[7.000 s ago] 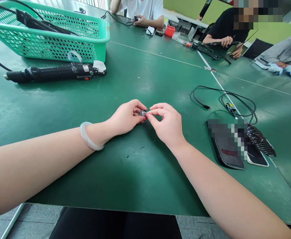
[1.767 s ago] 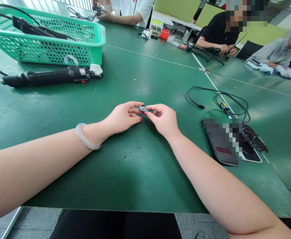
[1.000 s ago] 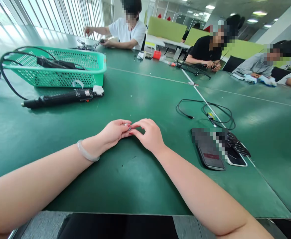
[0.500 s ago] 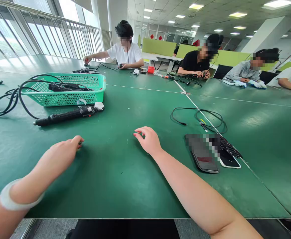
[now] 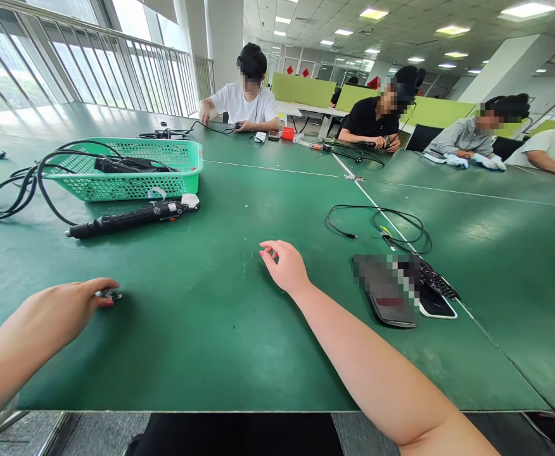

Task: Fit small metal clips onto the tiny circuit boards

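Observation:
On the left, my left hand [image 5: 66, 307] is closed just over the table, its thumb and fingers pinching a small shiny metallic piece [image 5: 109, 294]. That piece is mostly hidden by the fingers, so its exact kind does not show. Near the table's middle rests my right hand [image 5: 284, 266], fingers loosely curled with a gap between thumb and forefinger and nothing visible in them. Beyond my left hand lies a black electric screwdriver [image 5: 130, 219] with a cord, in front of a green plastic basket [image 5: 139, 188].
Black cables [image 5: 14, 190] loop left of the basket. Right of my right hand lie a dark phone-like device [image 5: 386, 297], a white-edged phone [image 5: 436, 304] and a coiled thin cable [image 5: 403, 218]. Several people sit along the far side of the green table [image 5: 187, 354].
My left hand has moved left and toward me with the small piece in its fingers. My right hand has barely moved. A person in white opposite has drawn one arm in.

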`<action>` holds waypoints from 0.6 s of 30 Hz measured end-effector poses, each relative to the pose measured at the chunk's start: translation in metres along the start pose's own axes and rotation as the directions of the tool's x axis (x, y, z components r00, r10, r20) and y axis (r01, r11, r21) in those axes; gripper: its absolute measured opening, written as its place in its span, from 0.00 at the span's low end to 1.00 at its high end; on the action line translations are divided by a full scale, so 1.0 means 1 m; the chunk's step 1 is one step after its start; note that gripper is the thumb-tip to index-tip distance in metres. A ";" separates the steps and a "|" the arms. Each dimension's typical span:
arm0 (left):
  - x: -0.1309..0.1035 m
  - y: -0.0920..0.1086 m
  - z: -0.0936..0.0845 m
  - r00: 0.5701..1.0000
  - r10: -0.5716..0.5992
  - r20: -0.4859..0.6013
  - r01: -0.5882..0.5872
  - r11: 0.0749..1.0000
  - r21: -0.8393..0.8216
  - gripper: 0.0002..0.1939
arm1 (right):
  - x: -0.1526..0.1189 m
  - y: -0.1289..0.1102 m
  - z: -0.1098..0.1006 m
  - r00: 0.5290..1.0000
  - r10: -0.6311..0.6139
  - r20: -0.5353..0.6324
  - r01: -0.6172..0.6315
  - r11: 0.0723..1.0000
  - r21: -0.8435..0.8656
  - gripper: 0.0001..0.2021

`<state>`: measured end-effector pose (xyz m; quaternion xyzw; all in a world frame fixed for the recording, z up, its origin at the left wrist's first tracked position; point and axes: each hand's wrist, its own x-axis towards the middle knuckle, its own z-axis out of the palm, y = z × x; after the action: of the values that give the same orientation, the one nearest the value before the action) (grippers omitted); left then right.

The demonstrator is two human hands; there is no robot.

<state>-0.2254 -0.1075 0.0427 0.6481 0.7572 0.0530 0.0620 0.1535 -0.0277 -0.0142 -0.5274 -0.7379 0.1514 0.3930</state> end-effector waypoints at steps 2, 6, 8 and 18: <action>0.000 -0.001 -0.002 0.995 0.013 0.096 -0.023 0.995 0.096 0.19 | 0.000 0.001 0.001 1.000 0.005 0.003 -0.005 1.000 -0.002 0.10; -0.001 -0.004 -0.001 0.988 0.083 0.127 -0.104 0.981 0.164 0.21 | 0.000 0.000 0.001 0.999 0.024 0.022 -0.024 1.000 0.000 0.11; -0.001 -0.005 0.002 0.988 0.105 0.109 -0.121 0.980 0.159 0.22 | 0.000 0.000 0.000 0.999 0.037 0.034 -0.038 0.999 0.009 0.11; 0.004 -0.012 0.004 0.999 0.030 -0.029 -0.025 0.989 0.144 0.20 | 0.000 0.000 0.000 0.994 0.077 0.083 -0.079 0.997 0.022 0.12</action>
<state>-0.2373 -0.1052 0.0364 0.6604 0.7508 0.0096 0.0027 0.1535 -0.0274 -0.0144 -0.5440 -0.7303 0.1974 0.3630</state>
